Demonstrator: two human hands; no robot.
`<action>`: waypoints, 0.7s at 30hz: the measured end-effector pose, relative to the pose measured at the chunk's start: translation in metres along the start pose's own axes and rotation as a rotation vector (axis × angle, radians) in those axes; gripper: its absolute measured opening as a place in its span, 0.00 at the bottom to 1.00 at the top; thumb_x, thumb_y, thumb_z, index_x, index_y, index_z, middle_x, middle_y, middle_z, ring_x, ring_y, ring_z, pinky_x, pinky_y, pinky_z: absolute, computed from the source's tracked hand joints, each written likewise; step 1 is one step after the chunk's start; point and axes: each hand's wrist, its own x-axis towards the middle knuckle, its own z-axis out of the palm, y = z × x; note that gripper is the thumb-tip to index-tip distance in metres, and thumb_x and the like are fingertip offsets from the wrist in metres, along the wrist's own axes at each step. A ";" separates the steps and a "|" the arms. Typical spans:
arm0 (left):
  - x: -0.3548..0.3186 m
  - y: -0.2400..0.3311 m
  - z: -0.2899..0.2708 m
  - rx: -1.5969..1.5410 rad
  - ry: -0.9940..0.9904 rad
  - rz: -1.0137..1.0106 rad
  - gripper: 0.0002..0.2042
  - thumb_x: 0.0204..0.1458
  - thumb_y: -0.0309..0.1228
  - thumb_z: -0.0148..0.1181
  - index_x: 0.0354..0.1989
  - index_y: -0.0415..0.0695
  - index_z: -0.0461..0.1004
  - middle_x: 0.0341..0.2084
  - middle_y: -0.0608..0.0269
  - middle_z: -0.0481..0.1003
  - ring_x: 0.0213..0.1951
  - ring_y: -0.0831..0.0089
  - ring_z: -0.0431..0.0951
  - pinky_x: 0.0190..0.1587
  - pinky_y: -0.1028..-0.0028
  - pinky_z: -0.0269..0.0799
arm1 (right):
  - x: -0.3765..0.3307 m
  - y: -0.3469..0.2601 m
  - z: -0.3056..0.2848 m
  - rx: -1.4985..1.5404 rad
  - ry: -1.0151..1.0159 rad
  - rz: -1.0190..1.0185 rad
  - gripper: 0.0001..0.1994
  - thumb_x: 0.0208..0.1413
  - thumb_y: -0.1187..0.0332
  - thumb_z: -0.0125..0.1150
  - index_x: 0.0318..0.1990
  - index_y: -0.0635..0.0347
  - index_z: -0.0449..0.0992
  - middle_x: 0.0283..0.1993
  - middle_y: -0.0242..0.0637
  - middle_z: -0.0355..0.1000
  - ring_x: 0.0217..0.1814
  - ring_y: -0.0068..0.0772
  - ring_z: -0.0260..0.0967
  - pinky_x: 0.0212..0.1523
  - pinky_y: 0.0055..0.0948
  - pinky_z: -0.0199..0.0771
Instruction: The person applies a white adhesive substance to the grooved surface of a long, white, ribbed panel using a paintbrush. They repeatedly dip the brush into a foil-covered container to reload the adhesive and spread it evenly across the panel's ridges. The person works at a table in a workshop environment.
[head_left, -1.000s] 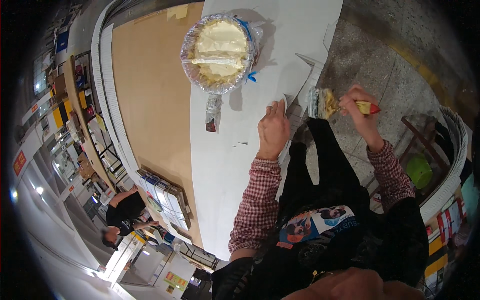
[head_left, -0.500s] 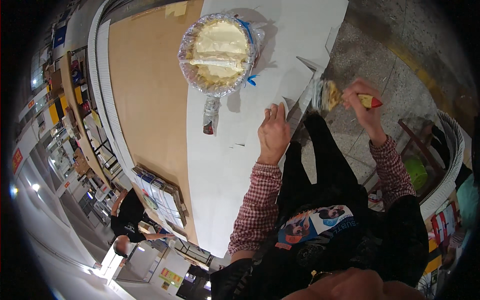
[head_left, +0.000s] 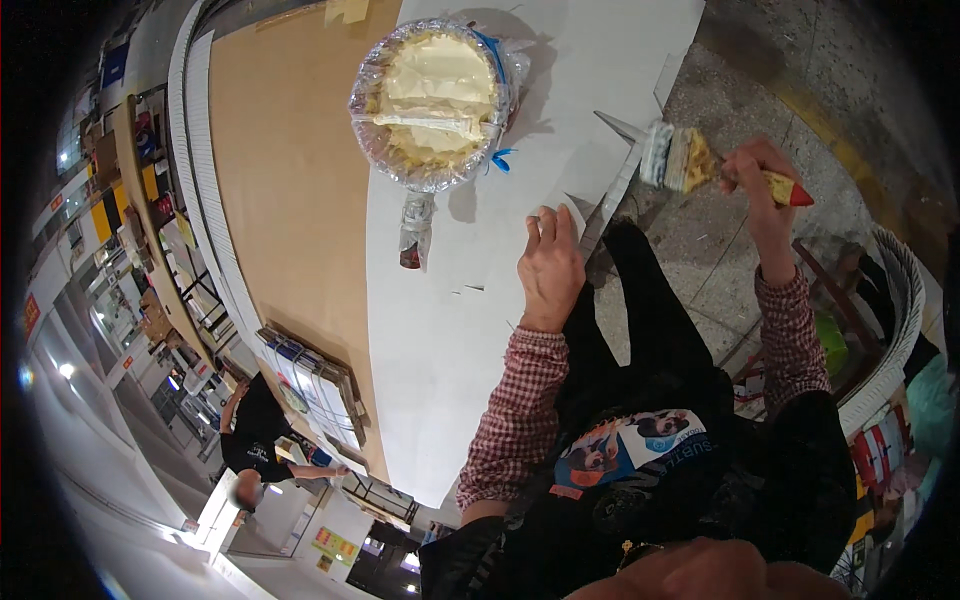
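Note:
My right hand [head_left: 762,180] grips a wide brush [head_left: 690,160] by its yellow handle with a red tip. The bristles are pale and partly caked, and they point left toward the table's right edge. My left hand [head_left: 552,268] rests at that edge with bent fingers, holding a white paper piece [head_left: 572,214] down against the table. Beyond it stands a round tub [head_left: 440,72] lined with clear plastic and filled with cream-coloured paste; a plastic-wrapped bar crosses its top. A plastic-wrapped handle [head_left: 416,232] sticks out on the tub's near side.
White sheeting covers the table [head_left: 425,370], with brown board [head_left: 285,180] to its left. Grey folded flaps [head_left: 622,127] stick out at the right edge. A tied stack of printed sheets [head_left: 318,385] lies at the lower left, near another person [head_left: 255,430]. A white woven-rim basket [head_left: 900,340] stands right.
My right hand and the brush have moved to the right, with the bristles slightly higher. My left hand stays nearly in place at the paper.

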 end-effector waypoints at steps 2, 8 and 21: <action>0.000 0.002 0.003 0.016 0.001 0.004 0.24 0.44 0.22 0.56 0.54 0.32 0.66 0.50 0.40 0.69 0.51 0.42 0.72 0.46 0.62 0.76 | 0.004 0.013 0.000 -0.023 -0.037 0.025 0.07 0.59 0.73 0.55 0.30 0.65 0.77 0.32 0.33 0.69 0.26 0.18 0.67 0.25 0.19 0.70; -0.002 -0.003 0.003 0.008 0.003 0.018 0.24 0.45 0.22 0.56 0.54 0.32 0.67 0.50 0.40 0.69 0.50 0.42 0.72 0.45 0.62 0.77 | 0.003 0.010 -0.002 0.004 -0.054 0.013 0.07 0.60 0.73 0.56 0.31 0.64 0.77 0.32 0.32 0.70 0.25 0.16 0.67 0.24 0.17 0.70; 0.004 -0.006 -0.002 -0.077 0.032 0.050 0.23 0.44 0.20 0.57 0.52 0.31 0.69 0.47 0.39 0.72 0.47 0.45 0.76 0.44 0.63 0.76 | -0.049 0.025 0.033 -0.037 0.087 0.002 0.08 0.59 0.73 0.55 0.29 0.64 0.76 0.31 0.35 0.70 0.27 0.18 0.66 0.26 0.21 0.69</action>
